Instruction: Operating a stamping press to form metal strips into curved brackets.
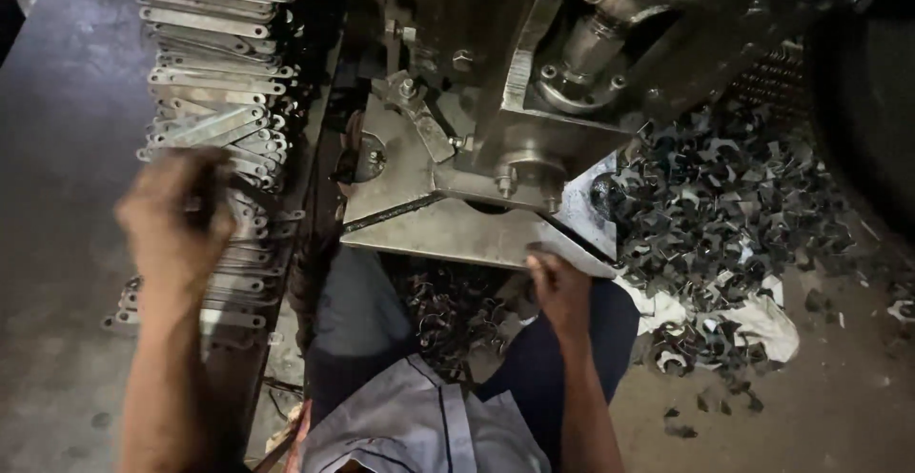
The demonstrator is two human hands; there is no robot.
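Your left hand (174,218) is over the stack of flat metal strips (217,82) on the dark counter (57,149) at the left. The hand is blurred, its fingers curled down onto the near part of the stack, touching the strips; you cannot tell whether it has 1 pinched or only rests on them. The strips are long, narrow and grey, with rounded ends and small holes, laid crosswise in an overlapping row that runs from the far edge of the counter toward you.

Your right hand (560,285) is at the near edge of the press machine's steel plate (457,230), fingers pressed together and curled against that edge, right by the die area. What it grips, if anything, is hidden under the fingers.

The press machine (534,63) rises in the middle, with bolts and a round fitting on its body. To its right, a heap of dark punched scrap pieces (724,216) covers the floor (839,387), some lying on a white cloth (762,321). More scrap lies between your knees, below the plate. Your legs, in dark trousers (367,311), reach under the machine.
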